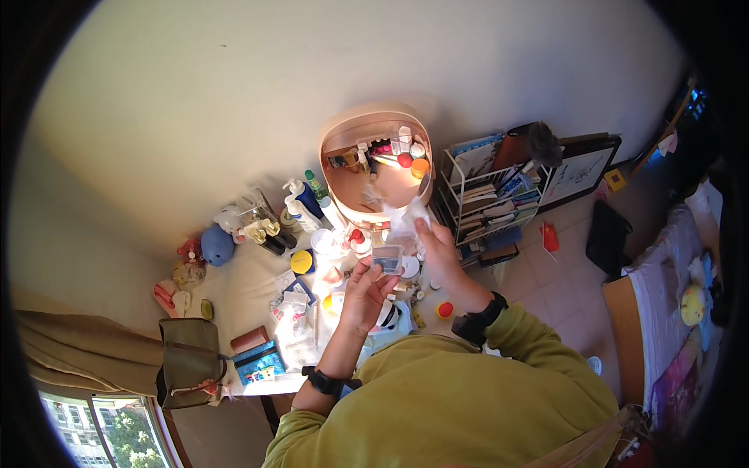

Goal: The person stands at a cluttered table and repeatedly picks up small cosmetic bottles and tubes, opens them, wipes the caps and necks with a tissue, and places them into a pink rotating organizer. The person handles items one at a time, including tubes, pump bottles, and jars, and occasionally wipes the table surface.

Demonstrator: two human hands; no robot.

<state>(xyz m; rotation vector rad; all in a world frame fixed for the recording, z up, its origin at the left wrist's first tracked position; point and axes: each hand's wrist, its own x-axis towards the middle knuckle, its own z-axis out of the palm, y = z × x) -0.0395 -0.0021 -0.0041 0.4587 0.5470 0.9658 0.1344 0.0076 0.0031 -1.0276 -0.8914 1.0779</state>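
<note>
Between the fingers and thumb of my left hand [365, 292] is a small, flat, clear-lidded case [387, 259] with a dark grey area inside. My right hand [441, 253] is closed around a crumpled white tissue [406, 220], slightly blurred, just above and to the right of the small case. Behind both hands stands an open pink cosmetics case [343, 183]. Inside it are an orange-lidded jar [420, 168], a red round item [404, 160] and several small bottles and tubes. Below my hands, a red-and-yellow round item [445, 310] lies on the table, partly hidden by my arms.
Pump bottles [300, 212], a yellow-lidded jar [301, 262] and a blue round object [218, 246] crowd the table's left. An olive bag [189, 355] sits at its left edge beside a blue pouch [258, 363]. A white wire rack [499, 207] of books stands right.
</note>
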